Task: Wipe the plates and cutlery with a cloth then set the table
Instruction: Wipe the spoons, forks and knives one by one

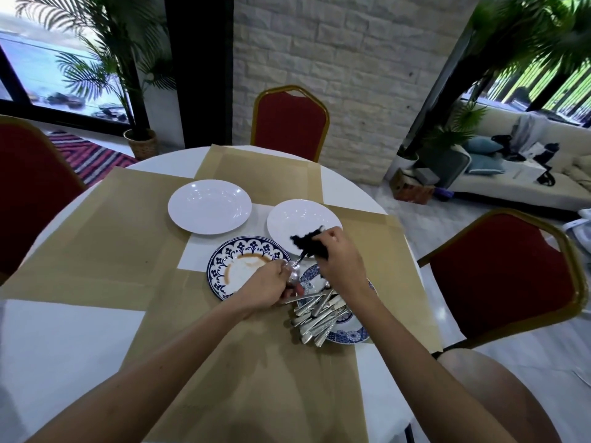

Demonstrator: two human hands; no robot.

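Round worktop, nothing set yet: left hand grips a spoon, right hand clasps the cloth round it, cutlery heaped at four o'clock, stained plate central and unwiped, white plates at twelve seemingly clean.

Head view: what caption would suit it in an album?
The left hand holds a spoon while the right hand wipes it with a black cloth, over a patterned plate piled with cutlery.
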